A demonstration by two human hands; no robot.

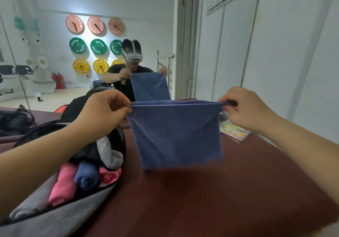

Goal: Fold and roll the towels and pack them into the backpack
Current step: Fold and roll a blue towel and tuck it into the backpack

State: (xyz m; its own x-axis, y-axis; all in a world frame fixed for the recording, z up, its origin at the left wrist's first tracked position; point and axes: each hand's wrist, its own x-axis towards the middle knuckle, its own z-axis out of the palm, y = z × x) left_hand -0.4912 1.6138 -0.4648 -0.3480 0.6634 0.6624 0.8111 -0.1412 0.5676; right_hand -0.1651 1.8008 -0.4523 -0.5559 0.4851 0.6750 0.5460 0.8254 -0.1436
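Blue towel [176, 134] hangs doubled above the brown table [229, 191], top edge stretched taut btwn both hands; left hand [102, 112] pinches one top corner, right hand [245, 108] pinches the other; backpack [60, 216] lies open at the left w/ rolled pink, blue & grey towels already inside. Judgement: keep corners level & edges matched, lower it flat onto table w/o slack, then fold again & roll tight; a loose roll prob won't fit beside the others.
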